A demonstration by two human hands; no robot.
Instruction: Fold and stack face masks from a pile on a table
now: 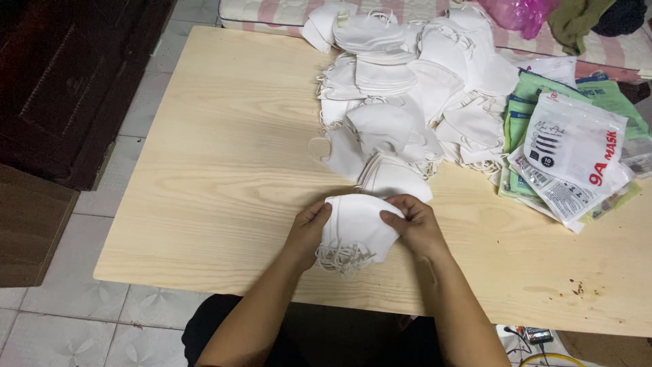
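— So, what do the hands have?

— A small stack of white masks, at about 6 o'clock on the pale wooden worktop, near its front edge. The left hand grips the stack's left edge, fingers curled narrow around it; the right hand holds the right side, thumb on top, fingers closed on the cloth.

— How would it handle?

— Light and soft, I'd judge. The layers look thin and would slide on one another, so pinching both folded edges squarely seems best. The ear loops dangle in a tangle below, toward 6 o'clock, and could snag.

— And around it?

— Another small stack lies just beyond at 12 o'clock, then a big loose heap of masks further up. Printed packets lie at 2 o'clock, well apart from the hands.
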